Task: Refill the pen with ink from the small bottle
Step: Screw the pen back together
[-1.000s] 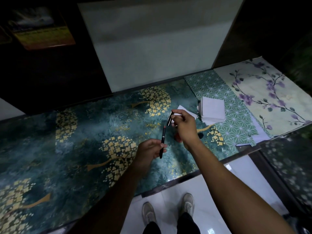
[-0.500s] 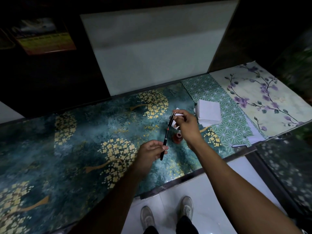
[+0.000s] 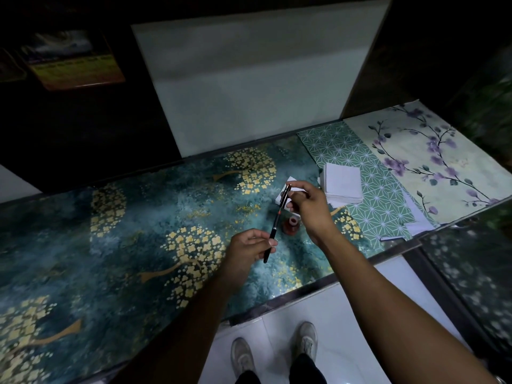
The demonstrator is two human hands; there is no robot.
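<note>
A slim dark pen [image 3: 277, 220] with a small red band is held slantwise above the table. My left hand [image 3: 248, 249] pinches its lower end. My right hand [image 3: 309, 207] grips its upper end between thumb and fingers. Just under the pen, a small reddish ink bottle [image 3: 291, 225] stands open on the teal table [image 3: 138, 245], partly hidden by my right hand. A white slip of paper [image 3: 289, 180] lies behind my right hand.
A stack of white papers [image 3: 342, 184] rests on a green patterned sheet [image 3: 379, 206] to the right. A floral sheet [image 3: 432, 156] lies farther right. A white board [image 3: 255, 76] leans at the back. The table's front edge [image 3: 304, 295] runs close to my shoes.
The view shifted a little, so the ink bottle under my right hand became visible. Both hands stayed on the pen, which now slants a bit more.
</note>
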